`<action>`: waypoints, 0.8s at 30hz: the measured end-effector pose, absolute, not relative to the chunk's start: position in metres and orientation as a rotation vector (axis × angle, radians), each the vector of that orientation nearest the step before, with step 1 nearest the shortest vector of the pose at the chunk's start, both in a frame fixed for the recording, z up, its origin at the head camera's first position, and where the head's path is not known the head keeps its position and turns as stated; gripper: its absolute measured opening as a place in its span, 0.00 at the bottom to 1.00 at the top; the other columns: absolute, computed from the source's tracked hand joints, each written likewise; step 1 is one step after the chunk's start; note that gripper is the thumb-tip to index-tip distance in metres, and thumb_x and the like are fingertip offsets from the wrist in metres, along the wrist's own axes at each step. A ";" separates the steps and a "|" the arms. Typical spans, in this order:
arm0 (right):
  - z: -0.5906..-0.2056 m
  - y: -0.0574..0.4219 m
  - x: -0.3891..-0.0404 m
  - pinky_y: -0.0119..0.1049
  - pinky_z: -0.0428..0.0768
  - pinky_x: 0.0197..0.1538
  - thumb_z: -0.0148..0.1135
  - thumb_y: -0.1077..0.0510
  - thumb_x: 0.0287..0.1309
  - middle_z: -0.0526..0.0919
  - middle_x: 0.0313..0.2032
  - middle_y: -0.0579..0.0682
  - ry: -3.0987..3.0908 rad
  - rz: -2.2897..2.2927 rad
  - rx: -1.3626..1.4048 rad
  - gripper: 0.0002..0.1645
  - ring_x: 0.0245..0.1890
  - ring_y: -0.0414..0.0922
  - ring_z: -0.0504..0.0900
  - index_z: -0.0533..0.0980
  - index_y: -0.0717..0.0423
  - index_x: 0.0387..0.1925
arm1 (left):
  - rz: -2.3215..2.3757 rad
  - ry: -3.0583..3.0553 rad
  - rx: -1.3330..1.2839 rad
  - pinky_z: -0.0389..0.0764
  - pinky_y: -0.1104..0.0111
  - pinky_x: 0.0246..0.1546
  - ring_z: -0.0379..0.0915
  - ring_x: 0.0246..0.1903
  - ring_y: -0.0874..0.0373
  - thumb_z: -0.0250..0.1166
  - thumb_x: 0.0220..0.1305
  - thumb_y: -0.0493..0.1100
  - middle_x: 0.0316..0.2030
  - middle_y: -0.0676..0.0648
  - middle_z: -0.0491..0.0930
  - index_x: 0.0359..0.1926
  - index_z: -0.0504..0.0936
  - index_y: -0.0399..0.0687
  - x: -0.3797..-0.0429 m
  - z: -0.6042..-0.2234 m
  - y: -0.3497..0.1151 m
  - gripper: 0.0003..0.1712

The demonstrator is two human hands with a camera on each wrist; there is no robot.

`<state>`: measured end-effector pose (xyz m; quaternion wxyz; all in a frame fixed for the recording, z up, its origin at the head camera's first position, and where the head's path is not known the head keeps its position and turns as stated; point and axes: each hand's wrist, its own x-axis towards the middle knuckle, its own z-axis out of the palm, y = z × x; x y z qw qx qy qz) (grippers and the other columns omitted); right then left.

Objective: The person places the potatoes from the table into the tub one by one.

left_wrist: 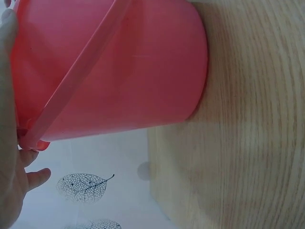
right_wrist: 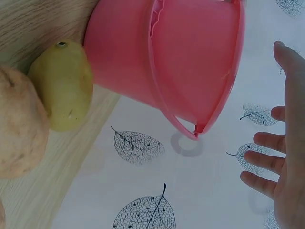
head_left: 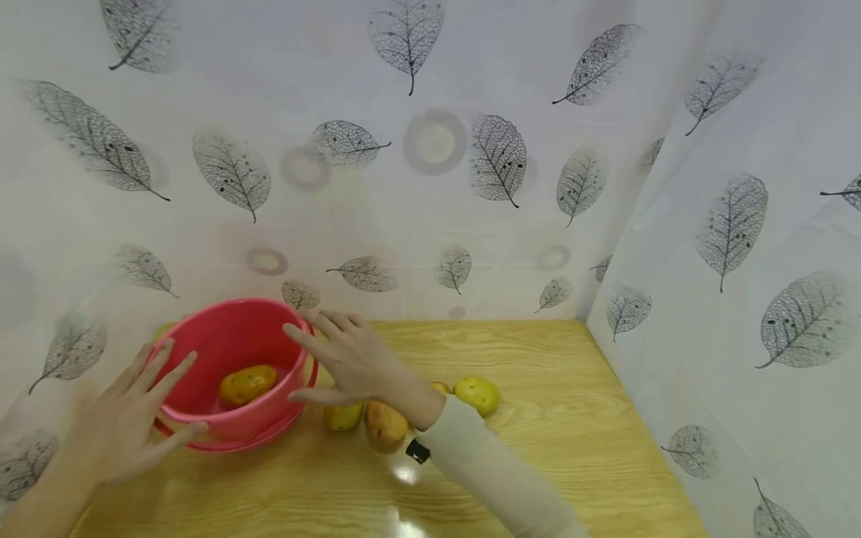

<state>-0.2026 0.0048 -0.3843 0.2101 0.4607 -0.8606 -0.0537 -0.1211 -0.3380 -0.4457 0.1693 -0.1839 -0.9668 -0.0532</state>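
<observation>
A pink bucket (head_left: 252, 426) stands upright on the left of the wooden table, its handle (left_wrist: 78, 78) hanging down along the outside. One yellow-brown potato (head_left: 247, 385) lies inside it. At the bucket's left rim is my left hand (head_left: 124, 430), fingers straight and spread, some reaching over the opening. My right hand (head_left: 353, 359) extends across the right rim in the head view; the right wrist view shows its spread fingers apart from the bucket wall, holding nothing. Right beside the bucket lie a yellow-green oval fruit (right_wrist: 64, 86) and a brown potato (right_wrist: 19, 124), touching each other.
Another yellow-green oval fruit (head_left: 477, 395) lies farther right on the wooden table (head_left: 551, 448), with a brownish item (head_left: 440, 387) partly hidden behind my right forearm. A leaf-patterned white curtain (head_left: 430, 202) borders the table at the back and right.
</observation>
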 end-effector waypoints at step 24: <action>-0.430 0.098 -0.182 0.48 0.80 0.72 0.63 0.18 0.55 0.72 0.76 0.55 -2.436 -0.042 1.246 0.62 0.73 0.53 0.75 0.62 0.46 0.80 | -0.162 -2.796 -0.506 0.74 0.22 0.54 0.24 0.87 0.42 0.71 0.58 0.71 0.86 0.35 0.43 0.85 0.53 0.49 -0.120 -0.441 -0.336 0.64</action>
